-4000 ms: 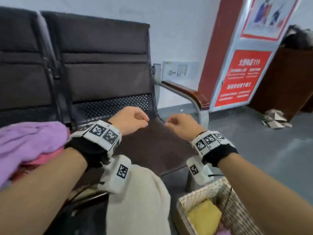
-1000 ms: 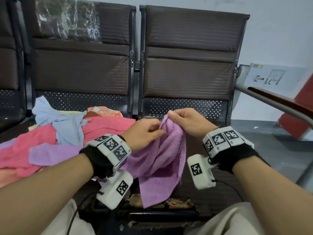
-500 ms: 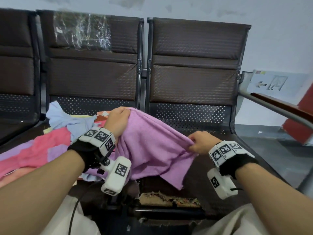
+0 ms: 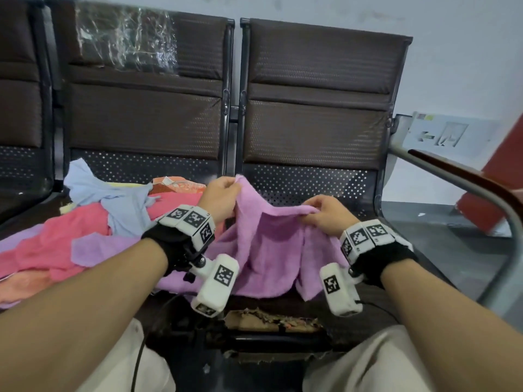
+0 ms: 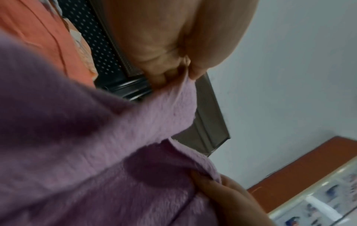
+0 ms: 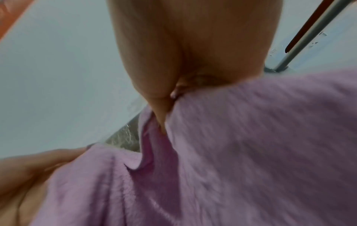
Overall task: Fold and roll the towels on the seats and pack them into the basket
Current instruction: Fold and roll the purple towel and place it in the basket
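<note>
A lilac towel (image 4: 268,244) hangs between my two hands above the right-hand seat (image 4: 424,267), its lower edge draped onto the seat. My left hand (image 4: 223,196) pinches its upper left corner, and the left wrist view shows the thumb and fingers closed on the towel (image 5: 135,137) edge. My right hand (image 4: 325,213) pinches the top edge further right and lower; the right wrist view shows the same pinch on the towel (image 6: 251,137). A pile of towels (image 4: 65,239), pink, pale blue, lilac and orange, lies on the left-hand seat. The basket is out of view.
Dark seat backs (image 4: 317,94) stand right behind the towels. A metal armrest with a wooden top (image 4: 467,179) runs along the right side of the seat. The seat's front edge (image 4: 271,323) is torn. My knees are below it.
The towel, bunched between both hands a second ago, has been drawn out sideways. My left hand has risen with its corner, and my right hand has shifted along the top edge.
</note>
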The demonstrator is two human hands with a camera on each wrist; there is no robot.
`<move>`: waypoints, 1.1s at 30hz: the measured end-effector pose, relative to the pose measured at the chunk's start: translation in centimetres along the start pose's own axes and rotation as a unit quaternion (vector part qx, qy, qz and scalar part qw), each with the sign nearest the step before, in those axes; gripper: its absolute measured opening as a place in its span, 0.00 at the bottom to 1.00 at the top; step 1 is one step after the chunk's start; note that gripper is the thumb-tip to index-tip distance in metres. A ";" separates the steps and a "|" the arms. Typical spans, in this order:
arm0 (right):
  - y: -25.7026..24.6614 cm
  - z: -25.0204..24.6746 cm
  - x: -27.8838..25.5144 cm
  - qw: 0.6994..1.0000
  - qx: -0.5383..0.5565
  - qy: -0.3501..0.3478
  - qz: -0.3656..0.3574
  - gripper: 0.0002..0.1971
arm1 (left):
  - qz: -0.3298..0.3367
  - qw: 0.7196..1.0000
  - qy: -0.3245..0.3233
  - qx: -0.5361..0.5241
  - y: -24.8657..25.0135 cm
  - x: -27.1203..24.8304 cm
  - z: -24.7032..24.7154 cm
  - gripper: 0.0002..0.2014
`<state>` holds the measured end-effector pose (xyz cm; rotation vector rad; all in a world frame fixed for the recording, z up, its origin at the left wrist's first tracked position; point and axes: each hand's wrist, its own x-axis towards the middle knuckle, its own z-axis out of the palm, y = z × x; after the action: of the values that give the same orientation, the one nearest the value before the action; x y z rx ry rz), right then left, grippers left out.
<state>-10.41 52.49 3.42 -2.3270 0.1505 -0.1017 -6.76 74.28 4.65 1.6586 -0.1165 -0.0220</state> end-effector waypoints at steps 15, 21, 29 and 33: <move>3.1 1.4 -1.7 0.909 -0.339 -0.225 0.091 0.07 | -0.065 0.793 -0.316 0.517 -7.8 -1.0 -0.5 0.18; 1.3 1.1 -1.6 0.968 -0.220 -0.121 -0.018 0.11 | 0.050 0.756 -0.260 0.599 -7.8 -1.6 0.4 0.11; -3.5 0.8 -1.3 0.994 0.043 -0.027 -0.102 0.20 | 0.099 0.954 -0.174 0.225 0.3 -2.5 0.3 0.07; -5.7 0.7 -2.3 0.967 0.122 -0.099 -0.199 0.07 | 0.112 0.975 -0.142 0.133 3.4 -3.2 -0.6 0.12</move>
<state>-12.15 57.22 6.97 -2.0760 -0.4098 -0.0823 -10.16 74.89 7.93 1.8928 -0.5432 -0.0758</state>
